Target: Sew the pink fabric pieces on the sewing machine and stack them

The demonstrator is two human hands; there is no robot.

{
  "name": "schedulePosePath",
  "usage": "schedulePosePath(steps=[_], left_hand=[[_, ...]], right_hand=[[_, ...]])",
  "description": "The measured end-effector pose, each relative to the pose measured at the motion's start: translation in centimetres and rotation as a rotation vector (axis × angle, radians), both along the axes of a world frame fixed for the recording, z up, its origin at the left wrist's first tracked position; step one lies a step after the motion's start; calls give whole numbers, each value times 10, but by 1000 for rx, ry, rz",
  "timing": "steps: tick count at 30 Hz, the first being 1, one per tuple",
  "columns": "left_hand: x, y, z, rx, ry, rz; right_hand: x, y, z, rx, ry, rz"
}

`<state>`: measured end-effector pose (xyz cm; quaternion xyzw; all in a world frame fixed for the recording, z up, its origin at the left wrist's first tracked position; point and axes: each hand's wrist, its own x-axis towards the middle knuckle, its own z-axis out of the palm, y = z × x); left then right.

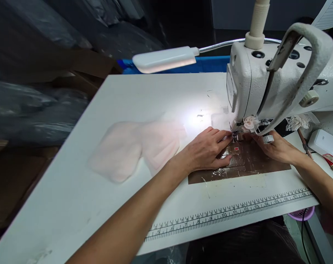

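Observation:
A white sewing machine (276, 80) stands at the right of the white table. My left hand (210, 149) lies palm down just left of the presser foot (236, 136), its fingers spread on a brown plate (254, 161) under clear film. Close to the right side of the foot, my right hand (273, 146) has its fingers bent together; their tips, and whatever they hold, are hidden behind the machine parts. Sheer pale pink fabric (130, 145) lies on the table to the left of my left arm.
A lamp head (165, 59) reaches over the table's back edge. A printed ruler (224, 216) runs along the front edge. At the right are a white box-like device (327, 145), a bunch of lace (297, 122) and a purple basket (302, 214) below the table.

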<state>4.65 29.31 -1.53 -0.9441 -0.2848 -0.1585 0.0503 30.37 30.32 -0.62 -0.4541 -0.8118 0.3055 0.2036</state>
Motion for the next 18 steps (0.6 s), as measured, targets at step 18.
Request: schedulePosePath(steps=[18], left_hand=[[2,0,-2,-164,-61,85]], right_hand=[[-1,-12,-8,182,-21,-25]])
